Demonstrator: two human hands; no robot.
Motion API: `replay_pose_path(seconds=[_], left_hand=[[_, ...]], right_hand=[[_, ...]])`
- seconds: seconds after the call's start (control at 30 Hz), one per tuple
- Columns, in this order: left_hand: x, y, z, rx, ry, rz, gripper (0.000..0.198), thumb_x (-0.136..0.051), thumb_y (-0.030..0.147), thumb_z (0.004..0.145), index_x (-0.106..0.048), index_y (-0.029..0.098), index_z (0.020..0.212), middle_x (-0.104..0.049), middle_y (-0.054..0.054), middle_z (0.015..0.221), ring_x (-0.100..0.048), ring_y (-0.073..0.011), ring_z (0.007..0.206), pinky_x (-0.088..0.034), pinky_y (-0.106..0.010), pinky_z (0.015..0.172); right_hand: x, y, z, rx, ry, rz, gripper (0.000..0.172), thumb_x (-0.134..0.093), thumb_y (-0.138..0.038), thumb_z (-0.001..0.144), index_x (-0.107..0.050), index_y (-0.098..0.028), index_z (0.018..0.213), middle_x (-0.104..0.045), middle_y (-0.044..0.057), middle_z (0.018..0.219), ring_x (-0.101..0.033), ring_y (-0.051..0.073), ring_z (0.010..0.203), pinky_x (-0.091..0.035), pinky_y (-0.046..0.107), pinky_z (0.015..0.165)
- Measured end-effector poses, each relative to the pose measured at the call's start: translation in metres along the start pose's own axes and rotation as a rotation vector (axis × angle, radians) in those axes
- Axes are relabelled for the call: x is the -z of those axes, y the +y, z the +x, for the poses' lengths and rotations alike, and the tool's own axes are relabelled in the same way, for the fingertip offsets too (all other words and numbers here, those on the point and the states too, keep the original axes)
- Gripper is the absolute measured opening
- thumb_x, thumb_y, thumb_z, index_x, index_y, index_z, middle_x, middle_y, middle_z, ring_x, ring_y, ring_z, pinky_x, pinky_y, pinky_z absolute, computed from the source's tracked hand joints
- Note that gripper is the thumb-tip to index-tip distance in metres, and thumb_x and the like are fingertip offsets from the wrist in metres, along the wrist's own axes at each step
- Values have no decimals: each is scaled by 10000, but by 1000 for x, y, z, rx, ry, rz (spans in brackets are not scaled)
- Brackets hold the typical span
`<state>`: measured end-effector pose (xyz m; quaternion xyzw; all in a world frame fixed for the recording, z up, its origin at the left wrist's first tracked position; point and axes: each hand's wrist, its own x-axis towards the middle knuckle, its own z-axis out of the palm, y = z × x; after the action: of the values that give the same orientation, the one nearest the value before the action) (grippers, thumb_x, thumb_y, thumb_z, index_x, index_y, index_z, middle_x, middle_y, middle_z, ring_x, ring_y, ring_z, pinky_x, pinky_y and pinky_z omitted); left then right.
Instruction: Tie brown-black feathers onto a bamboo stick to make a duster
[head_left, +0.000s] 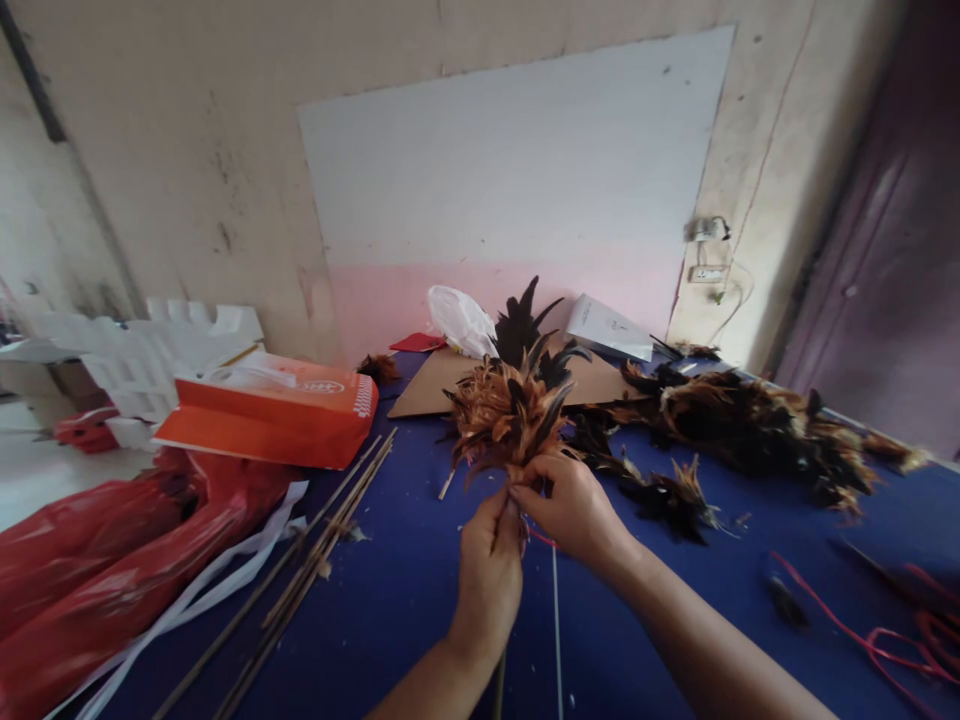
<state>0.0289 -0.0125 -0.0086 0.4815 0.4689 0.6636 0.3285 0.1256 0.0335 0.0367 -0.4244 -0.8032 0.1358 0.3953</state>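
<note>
At the base of the brown-black feather bunch [510, 415], left hand [491, 560] and right hand [576, 500] meet, both pinching; thin sticks [312, 567] leftward.

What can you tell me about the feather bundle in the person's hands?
The feather bundle is a bushy, spreading cluster of glossy, coppery-brown feathers with dark, pointed ones among them. It is held over the blue table, plumes fanning up and away from the person. Its narrow base is pinched by the fingers of the left hand and right hand, which largely hide how it is bound.
</note>
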Motion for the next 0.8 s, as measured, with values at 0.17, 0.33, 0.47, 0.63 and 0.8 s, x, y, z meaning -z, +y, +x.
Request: replay_pose_path(seconds=[0.17, 0.33, 0.47, 0.63, 0.8], left_hand=[[1, 0, 1, 72, 41, -134, 244, -515, 333, 806, -558, 144, 656, -393, 47, 506, -320, -72, 470, -239, -203, 444], [3, 8, 3, 207, 57, -319, 158, -605, 278, 728, -644, 125, 721, -491, 14, 561, -362, -61, 477, -257, -186, 442], [4, 12, 3, 298, 54, -461, 151, -666, 222, 651, -680, 112, 753, -541, -12, 607, -402, -62, 489, -291, -176, 434], [4, 15, 3, 364, 11, -552, 120, -651, 147, 662, -682, 94, 766, -541, -21, 636, -420, -55, 494, -300, -152, 410], [11, 17, 6, 523, -68, -681, 128, -572, 60, 730, -660, 71, 821, -545, -39, 708, -452, -49, 511, -315, -136, 399]], right_hand=[[4, 4, 4, -84, -117, 191, 173, -591, -306, 692, -633, -165, 600, -539, -18, 555, -422, 98, 529, -303, 216, 502], [16, 18, 10, -188, -191, 360, 226, -613, -329, 673, -551, -152, 547, -430, -52, 475, -343, 68, 456, -256, 208, 446], [18, 22, 10, -233, -307, 448, 238, -602, -344, 692, -542, -154, 563, -359, -80, 415, -280, 50, 388, -202, 213, 407], [11, 19, 7, -277, -305, 560, 277, -631, -349, 678, -518, -151, 521, -387, -72, 419, -302, 47, 388, -203, 210, 399], [9, 18, 5, -259, -301, 650, 175, -644, -270, 661, -614, -129, 561, -514, -39, 489, -365, 55, 443, -265, 203, 444]])
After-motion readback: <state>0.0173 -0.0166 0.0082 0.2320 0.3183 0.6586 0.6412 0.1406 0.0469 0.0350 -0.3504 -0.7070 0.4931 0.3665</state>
